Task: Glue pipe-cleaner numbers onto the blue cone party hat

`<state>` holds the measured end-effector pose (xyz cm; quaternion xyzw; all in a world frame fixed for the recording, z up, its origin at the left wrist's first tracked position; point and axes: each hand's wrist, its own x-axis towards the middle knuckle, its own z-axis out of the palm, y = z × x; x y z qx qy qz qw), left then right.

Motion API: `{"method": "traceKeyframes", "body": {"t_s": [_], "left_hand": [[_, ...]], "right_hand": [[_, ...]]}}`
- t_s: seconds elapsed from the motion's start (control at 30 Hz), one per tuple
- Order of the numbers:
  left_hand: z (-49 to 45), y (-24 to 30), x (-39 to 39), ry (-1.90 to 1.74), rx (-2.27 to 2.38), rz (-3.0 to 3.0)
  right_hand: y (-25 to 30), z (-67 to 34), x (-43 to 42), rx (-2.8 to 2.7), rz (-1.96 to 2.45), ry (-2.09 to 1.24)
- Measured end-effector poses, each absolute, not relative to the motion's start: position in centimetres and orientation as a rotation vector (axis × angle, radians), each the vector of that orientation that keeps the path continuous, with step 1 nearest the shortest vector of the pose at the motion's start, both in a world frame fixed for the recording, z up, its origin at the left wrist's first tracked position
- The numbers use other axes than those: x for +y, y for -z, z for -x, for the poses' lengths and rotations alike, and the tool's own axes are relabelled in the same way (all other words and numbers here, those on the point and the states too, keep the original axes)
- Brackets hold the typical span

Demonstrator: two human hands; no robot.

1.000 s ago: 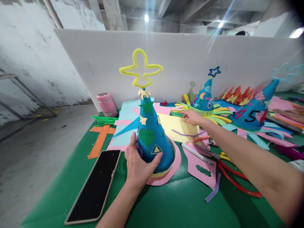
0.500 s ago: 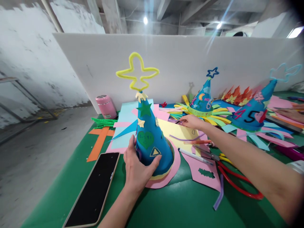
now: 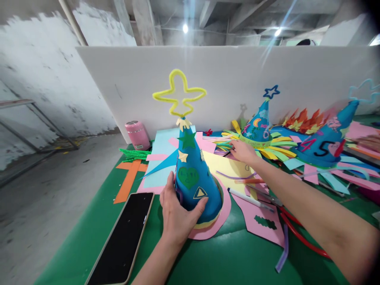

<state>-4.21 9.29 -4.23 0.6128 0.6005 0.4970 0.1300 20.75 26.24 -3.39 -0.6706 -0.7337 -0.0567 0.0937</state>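
Observation:
A blue paper cone hat (image 3: pixel 194 180) stands upright on a pink paper circle (image 3: pixel 221 219), with a green star, a green heart and a yellow pipe-cleaner shape (image 3: pixel 178 94) on top. My left hand (image 3: pixel 178 208) is wrapped round the hat's lower part. My right hand (image 3: pixel 242 151) reaches far over the yellow paper sheet (image 3: pixel 221 164), fingers bent onto paper strips at the brim of a second blue cone hat (image 3: pixel 257 126). What those fingers hold is hidden.
A dark phone (image 3: pixel 126 237) lies left of my left hand on the green table (image 3: pixel 231 261). A pink cup (image 3: pixel 137 134) stands by the white board (image 3: pixel 237 79). A third blue hat (image 3: pixel 325 138), pens, red-handled scissors (image 3: pixel 297 233) and paper scraps lie right.
My right hand has drawn slightly back and down from the second hat's brim onto the strips. My left hand stays round the hat. The view shifted a little.

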Motion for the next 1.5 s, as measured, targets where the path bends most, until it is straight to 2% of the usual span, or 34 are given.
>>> {"method": "traceKeyframes", "body": {"t_s": [0.17,0.43,1.1,1.37,1.5], "left_hand": [[4.0,3.9,9.2,-1.435,1.758,-1.756],[4.0,4.6,9.7,-1.447,1.762,-1.803],[4.0,4.0,9.3,-1.427,1.810,-1.935],[5.5,4.0,9.2,-1.618,1.688,-1.898],[5.3,3.4,8.7,-1.853,1.680,-1.988]], "right_hand": [[3.1,-20.7,26.6,-2.150,2.002,0.210],[3.0,-20.6,26.7,-2.481,1.870,0.143],[1.0,-22.6,24.4,-2.253,1.873,0.580],[-1.8,-25.2,22.3,-2.086,1.781,0.625],[-2.5,-25.9,19.9,-2.017,1.661,0.382]]}}
